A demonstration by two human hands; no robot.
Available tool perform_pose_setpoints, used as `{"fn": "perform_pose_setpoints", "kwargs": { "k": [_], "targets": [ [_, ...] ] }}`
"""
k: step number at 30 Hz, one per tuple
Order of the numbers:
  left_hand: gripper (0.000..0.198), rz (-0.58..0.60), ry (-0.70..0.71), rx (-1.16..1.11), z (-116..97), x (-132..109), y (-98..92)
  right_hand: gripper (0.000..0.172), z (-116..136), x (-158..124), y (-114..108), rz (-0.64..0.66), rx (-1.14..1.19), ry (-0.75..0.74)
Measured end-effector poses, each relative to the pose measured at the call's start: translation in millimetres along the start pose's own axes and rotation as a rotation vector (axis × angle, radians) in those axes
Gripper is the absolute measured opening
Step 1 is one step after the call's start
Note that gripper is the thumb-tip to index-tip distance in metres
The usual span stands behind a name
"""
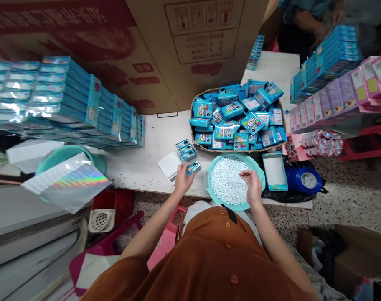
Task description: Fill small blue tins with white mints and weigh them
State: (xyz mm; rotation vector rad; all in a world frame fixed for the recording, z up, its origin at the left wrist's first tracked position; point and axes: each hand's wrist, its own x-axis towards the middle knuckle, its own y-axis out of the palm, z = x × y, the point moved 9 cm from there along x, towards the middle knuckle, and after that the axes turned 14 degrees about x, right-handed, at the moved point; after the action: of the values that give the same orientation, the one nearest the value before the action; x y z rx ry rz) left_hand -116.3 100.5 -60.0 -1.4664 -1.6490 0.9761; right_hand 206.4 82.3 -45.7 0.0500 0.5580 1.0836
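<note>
My left hand (183, 179) grips a small blue tin (194, 168) with a round opening in its top, just above the table's front edge. Several like blue tins (186, 149) stand together behind it, beside a stack of white cards (170, 165). Over the right side of a turquoise basin (207, 179), my right hand (253, 186) has its fingertips drawn together. Whatever lies between those fingertips is too small to make out. Small white candies (228, 179) fill the basin.
Behind the basin, a cut-down carton (195, 145) is heaped with blue packets (232, 109). Tall wrapped stacks (65, 96) stand left, before a big cardboard box (159, 54). An open blue box (274, 170) and a blue tape roll (304, 180) lie right. Another person's arm (308, 23) shows at top right.
</note>
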Motion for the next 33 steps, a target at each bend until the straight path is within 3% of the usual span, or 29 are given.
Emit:
{"fn": "perform_pose_setpoints", "kwargs": {
  "k": [3,6,10,13,16,20,22,25,28,33],
  "targets": [
    [0.038,0.051,0.053,0.041,22,23,35.1,0.04,-6,6,-16,-0.036,-0.053,0.029],
    [0.038,0.091,0.127,0.159,33,37,55.3,0.042,-18,8,-30,-0.073,-0.117,0.075],
    [0.038,0.067,0.158,0.37,46,41,58.9,0.045,-41,12,-47,-0.061,-0.254,0.132],
    [0.047,-0.037,0.157,0.416,41,42,47.3,0.045,-59,17,-56,0.01,-0.42,0.148],
    [0.054,-0.128,0.237,0.358,6,52,31.7,0.043,-68,25,-63,0.089,-0.624,0.079],
    [0.057,-0.144,0.391,0.221,-71,92,17.8,0.04,-55,46,-69,0.112,-0.83,-0.148],
    [0.062,-0.106,0.458,0.178,-110,118,21.9,0.037,-46,58,-65,0.153,-0.969,-0.271],
    [0.065,-0.035,0.535,0.166,-153,154,43.9,0.034,-45,76,-54,0.264,-1.121,-0.374],
    [0.061,0.009,0.552,0.192,-171,178,71.2,0.037,-58,88,-41,0.362,-1.14,-0.384],
    [0.065,0.084,0.554,0.307,-162,181,93.4,0.042,-82,88,-24,0.298,-1.16,-0.356]
  ]
}}
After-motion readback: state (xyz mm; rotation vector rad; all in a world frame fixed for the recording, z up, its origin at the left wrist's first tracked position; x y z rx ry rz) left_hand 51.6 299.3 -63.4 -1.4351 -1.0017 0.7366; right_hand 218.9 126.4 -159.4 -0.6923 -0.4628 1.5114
